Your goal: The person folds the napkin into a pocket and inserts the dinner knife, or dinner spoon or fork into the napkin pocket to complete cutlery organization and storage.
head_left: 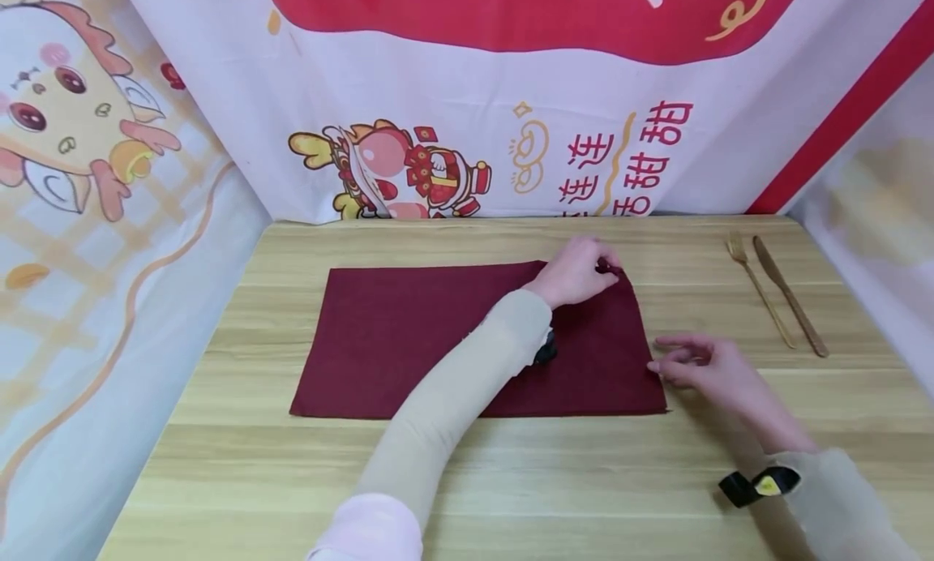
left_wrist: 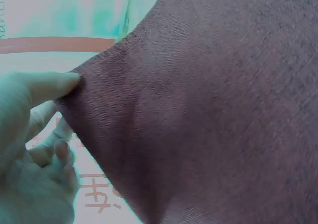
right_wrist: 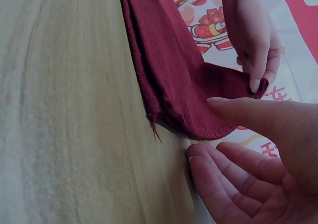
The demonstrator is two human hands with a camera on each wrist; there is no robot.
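A dark red cloth [head_left: 394,334], folded in layers, lies as a long rectangle on the table. My left hand [head_left: 576,271] reaches across it and pinches its far right corner, lifted a little. In the left wrist view, thumb and finger of the left hand [left_wrist: 37,129] grip the corner of the cloth [left_wrist: 198,105]. My right hand [head_left: 704,370] is beside the cloth's right edge, fingers loosely bent. The right wrist view has the right hand [right_wrist: 258,159] with thumb and fingers apart near the layered edge of the cloth [right_wrist: 174,80], where loose threads hang; nothing is gripped.
A gold fork [head_left: 759,289] and a gold knife [head_left: 791,297] lie side by side at the right of the wooden table [head_left: 241,464]. A printed white and red curtain [head_left: 452,83] hangs along the far edge, with more printed cloth at both sides.
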